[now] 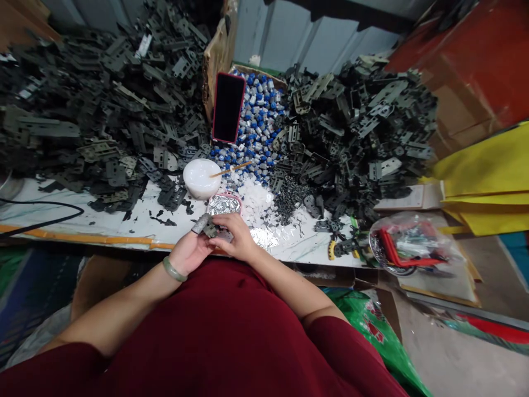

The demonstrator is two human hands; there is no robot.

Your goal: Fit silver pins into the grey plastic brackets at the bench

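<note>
Low in front of my body, at the table's front edge, my left hand [190, 252] holds a small dark grey slotted metal bracket [212, 229]. One left finger is wrapped in a grey covering. My right hand [239, 236] closes on the same bracket from the other side, thumb and fingertips against it. Part of the bracket is hidden by the fingers. Just beyond the hands is a pink-rimmed container [224, 204] of small shiny metal pins. A white bowl [201, 177] with a thin brown stick [231, 169] across its rim stands behind it.
Heaps of dark brackets lie left [103, 110] and right [355, 127]. Between them are blue-and-white small cylinders [260, 121], white pieces [256, 201], tiny black parts [289, 198] and loose pins [264, 238]. A phone [228, 108] stands upright. Yellow-handled pliers [344, 248] and a bagged red-rimmed container [409, 245] lie right.
</note>
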